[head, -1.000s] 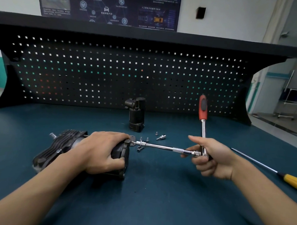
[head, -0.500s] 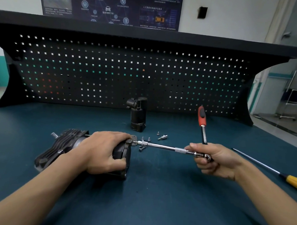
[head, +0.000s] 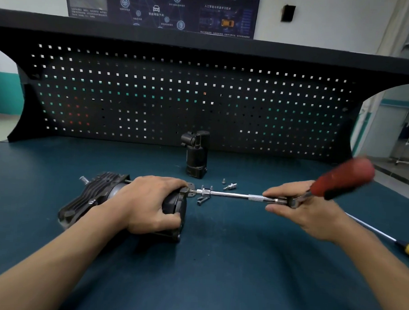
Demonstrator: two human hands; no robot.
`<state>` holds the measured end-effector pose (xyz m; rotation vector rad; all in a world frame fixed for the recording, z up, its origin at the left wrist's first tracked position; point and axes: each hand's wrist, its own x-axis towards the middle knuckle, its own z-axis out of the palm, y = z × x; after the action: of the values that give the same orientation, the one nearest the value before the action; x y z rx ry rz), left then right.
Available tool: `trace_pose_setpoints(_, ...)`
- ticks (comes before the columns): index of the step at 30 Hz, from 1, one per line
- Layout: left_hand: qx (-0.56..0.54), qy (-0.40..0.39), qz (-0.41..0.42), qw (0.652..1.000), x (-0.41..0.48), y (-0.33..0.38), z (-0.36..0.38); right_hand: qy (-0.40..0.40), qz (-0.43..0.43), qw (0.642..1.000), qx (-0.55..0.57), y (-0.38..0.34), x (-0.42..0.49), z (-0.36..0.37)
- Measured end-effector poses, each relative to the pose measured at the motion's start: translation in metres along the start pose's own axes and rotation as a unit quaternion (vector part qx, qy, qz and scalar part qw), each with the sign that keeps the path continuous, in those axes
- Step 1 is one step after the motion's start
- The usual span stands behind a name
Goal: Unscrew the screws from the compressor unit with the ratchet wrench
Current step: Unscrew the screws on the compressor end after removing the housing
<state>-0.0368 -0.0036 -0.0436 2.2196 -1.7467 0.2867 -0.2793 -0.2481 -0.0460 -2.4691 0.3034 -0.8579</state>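
Steel bar [head: 234, 195] runs level into the compressor's [head: 98, 192] end; your right hand [head: 299, 213] pinches the wrench [head: 338, 181] at its head, steadying it; your left hand [head: 147, 204] grips the compressor on the bench [head: 217, 272] against twisting.

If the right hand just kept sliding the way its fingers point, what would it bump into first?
Probably the compressor unit: the right hand points left along the wrench's extension bar, which ends at the unit's flange. Loose screws lie just beside that line; depth is unclear.
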Motion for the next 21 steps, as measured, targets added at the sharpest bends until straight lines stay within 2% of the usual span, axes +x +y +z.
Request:
trace_pose_setpoints(4, 0.004, 0.000, -0.011, 1.000, -0.003, -0.003, 0.001, 0.032, -0.146, 0.980, -0.134, -0.005, 0.005, -0.001)
trace_pose_setpoints(6, 0.004, 0.001, -0.013, 1.000, -0.003, -0.003, 0.000, 0.047, -0.169, 0.973, -0.152, -0.006, 0.007, 0.001)
trace_pose_setpoints(8, 0.003, 0.001, -0.012, 1.000, -0.002, -0.002, 0.000, 0.053, -0.157, 0.975, -0.150, -0.004, 0.006, 0.003)
trace_pose_setpoints(10, 0.004, -0.002, -0.014, 1.000, -0.001, -0.001, 0.001, 0.038, -0.082, 0.993, -0.081, -0.001, 0.004, 0.006)
trace_pose_setpoints(12, 0.007, -0.005, -0.015, 1.000, 0.000, -0.001, 0.002, -0.028, 0.021, 0.999, -0.014, 0.004, 0.002, 0.009)
trace_pose_setpoints(13, 0.008, -0.005, -0.016, 1.000, 0.000, -0.002, 0.002, -0.064, 0.052, 0.996, -0.015, 0.006, 0.002, 0.010)
trace_pose_setpoints(16, 0.010, -0.006, -0.017, 1.000, 0.001, -0.004, 0.002, -0.113, 0.090, 0.988, 0.049, 0.005, 0.003, 0.014)
trace_pose_setpoints(19, 0.011, -0.005, -0.014, 1.000, 0.003, -0.004, 0.003, -0.108, 0.216, 0.954, 0.176, -0.003, 0.002, 0.012)
trace_pose_setpoints(21, 0.009, -0.005, -0.015, 1.000, 0.003, -0.004, 0.004, -0.131, 0.304, 0.907, 0.259, -0.008, 0.004, 0.009)
